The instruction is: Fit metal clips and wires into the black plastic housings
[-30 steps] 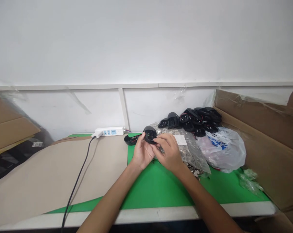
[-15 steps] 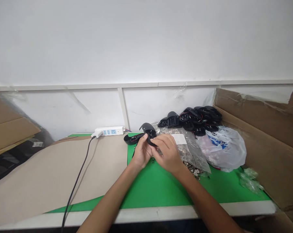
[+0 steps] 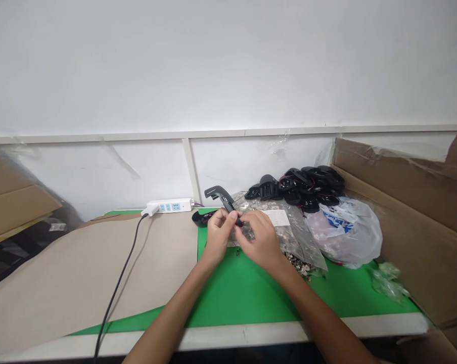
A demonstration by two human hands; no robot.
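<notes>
Evidently the work sits in the fingertips: the left hand (image 3: 218,237) is closed on the lower part of a black shell (image 3: 224,196), and the right hand (image 3: 262,237) pinches its near end. The shell is held up edge-on over the desk (image 3: 251,303), closer to the back edge than the front, its curved end pointing toward the back left.

To handle it well, I would let the left hand carry the weight and leave the right fingertips free for fine pressure, gripping by the rim rather than the glossy face. Working low over the desk, away from the loose metal bits (image 3: 303,268) by the open clear bag (image 3: 300,237), would make a dropped part easier to find.

The fingers cover the shell's near end, so whether they pinch a small part there I cannot tell. Its inner side is turned out of sight. Behind the left hand, a black piece (image 3: 200,219) is partly covered, and both forearms run off the bottom.
</notes>
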